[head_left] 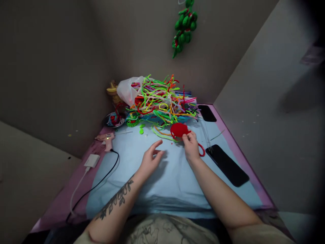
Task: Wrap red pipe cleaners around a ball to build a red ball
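Observation:
My right hand pinches a red pipe-cleaner piece, a rounded fuzzy shape with a red strand looping out by my wrist. It rests low over the light blue mat. My left hand hovers just left of it over the mat, fingers loosely spread and holding nothing. Behind both hands lies a big tangled pile of pipe cleaners in green, orange, pink and red.
A pink glue gun with a black cord lies at the mat's left edge by a white adapter. Two black phones lie on the right. A plastic bag and small dish sit back left. A green ornament hangs on the wall.

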The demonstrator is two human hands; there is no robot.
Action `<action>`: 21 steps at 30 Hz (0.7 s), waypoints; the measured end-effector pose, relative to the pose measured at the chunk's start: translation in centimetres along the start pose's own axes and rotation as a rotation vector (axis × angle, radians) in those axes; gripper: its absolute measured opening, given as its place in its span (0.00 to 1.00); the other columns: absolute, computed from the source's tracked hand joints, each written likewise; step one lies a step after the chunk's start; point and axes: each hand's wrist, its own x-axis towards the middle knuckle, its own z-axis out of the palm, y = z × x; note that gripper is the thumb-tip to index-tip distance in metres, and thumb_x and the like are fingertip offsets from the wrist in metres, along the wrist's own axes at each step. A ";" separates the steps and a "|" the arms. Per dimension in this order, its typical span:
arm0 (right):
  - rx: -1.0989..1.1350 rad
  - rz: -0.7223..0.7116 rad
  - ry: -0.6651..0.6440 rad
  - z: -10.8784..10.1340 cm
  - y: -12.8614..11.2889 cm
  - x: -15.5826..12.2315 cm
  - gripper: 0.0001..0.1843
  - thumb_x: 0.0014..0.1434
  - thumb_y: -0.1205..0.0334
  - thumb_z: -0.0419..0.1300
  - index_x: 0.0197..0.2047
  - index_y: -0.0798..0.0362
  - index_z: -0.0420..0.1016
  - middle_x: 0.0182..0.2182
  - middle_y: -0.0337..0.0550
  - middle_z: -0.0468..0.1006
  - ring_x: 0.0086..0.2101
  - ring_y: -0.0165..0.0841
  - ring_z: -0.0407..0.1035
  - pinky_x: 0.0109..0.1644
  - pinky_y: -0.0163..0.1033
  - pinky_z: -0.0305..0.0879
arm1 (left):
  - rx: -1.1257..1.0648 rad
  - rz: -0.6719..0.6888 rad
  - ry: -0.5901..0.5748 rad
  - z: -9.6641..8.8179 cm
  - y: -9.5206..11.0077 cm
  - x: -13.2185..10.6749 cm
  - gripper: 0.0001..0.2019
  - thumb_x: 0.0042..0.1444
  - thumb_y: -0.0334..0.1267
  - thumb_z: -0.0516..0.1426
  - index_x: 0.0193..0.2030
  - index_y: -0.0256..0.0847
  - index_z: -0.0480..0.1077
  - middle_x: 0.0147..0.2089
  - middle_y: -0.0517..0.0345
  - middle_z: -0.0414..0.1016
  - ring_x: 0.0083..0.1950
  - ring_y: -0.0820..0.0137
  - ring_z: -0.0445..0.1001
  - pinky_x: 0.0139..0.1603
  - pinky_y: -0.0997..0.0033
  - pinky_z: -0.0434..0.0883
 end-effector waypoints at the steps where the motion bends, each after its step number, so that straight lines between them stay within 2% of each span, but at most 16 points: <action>1: -0.014 -0.026 -0.014 -0.1 0.0 -0.1 0.13 0.56 0.53 0.55 0.27 0.53 0.66 0.49 0.51 0.64 0.50 0.39 0.61 0.59 0.46 0.54 | 0.042 0.002 0.009 -0.5 0.2 -1.1 0.22 0.56 0.38 0.56 0.58 0.44 0.65 0.59 0.44 0.68 0.43 0.67 0.77 0.48 0.63 0.71; 6: -0.076 -0.192 -0.163 -0.5 -1.7 -1.0 0.09 0.56 0.56 0.56 0.30 0.53 0.68 0.53 0.51 0.62 0.53 0.40 0.60 0.59 0.48 0.55 | 0.228 0.048 -0.048 -4.0 2.0 -6.5 0.16 0.57 0.37 0.55 0.52 0.45 0.71 0.62 0.43 0.65 0.42 0.67 0.77 0.47 0.63 0.72; 9: -0.070 -0.195 -0.185 -0.5 -2.3 -1.3 0.09 0.57 0.56 0.56 0.30 0.53 0.69 0.52 0.51 0.62 0.53 0.40 0.61 0.59 0.49 0.55 | 0.403 0.041 0.004 -6.5 2.9 -9.5 0.14 0.58 0.37 0.54 0.50 0.45 0.71 0.56 0.46 0.70 0.41 0.67 0.77 0.46 0.64 0.73; 11: -0.050 -0.179 -0.175 -0.5 -2.5 -1.2 0.10 0.56 0.56 0.56 0.29 0.53 0.69 0.52 0.52 0.63 0.51 0.40 0.62 0.57 0.48 0.58 | 0.544 0.031 0.045 -7.8 3.1 -11.3 0.12 0.57 0.38 0.54 0.47 0.44 0.73 0.50 0.49 0.75 0.39 0.67 0.77 0.43 0.66 0.73; 14: -0.024 -0.150 -0.165 -0.5 -2.5 -1.1 0.10 0.56 0.56 0.57 0.28 0.53 0.68 0.51 0.52 0.64 0.48 0.39 0.64 0.52 0.46 0.62 | 0.751 -0.019 0.072 -9.3 2.8 -13.9 0.10 0.58 0.40 0.53 0.42 0.44 0.73 0.41 0.52 0.78 0.38 0.66 0.76 0.38 0.69 0.73; 17: -0.010 -0.123 -0.181 -0.5 -2.4 -1.2 0.11 0.55 0.55 0.58 0.28 0.53 0.68 0.51 0.52 0.64 0.46 0.39 0.66 0.47 0.45 0.65 | 1.032 -0.080 0.080 -10.7 2.7 -16.3 0.11 0.58 0.43 0.52 0.42 0.45 0.73 0.40 0.54 0.78 0.38 0.65 0.77 0.36 0.70 0.71; 21: -0.017 -0.108 -0.196 -0.5 -2.2 -1.2 0.11 0.54 0.54 0.58 0.28 0.53 0.68 0.51 0.51 0.64 0.46 0.39 0.66 0.47 0.45 0.65 | 1.437 -0.266 0.132 -13.5 4.8 -19.1 0.14 0.59 0.44 0.48 0.35 0.44 0.73 0.36 0.54 0.77 0.32 0.64 0.76 0.26 0.71 0.65</action>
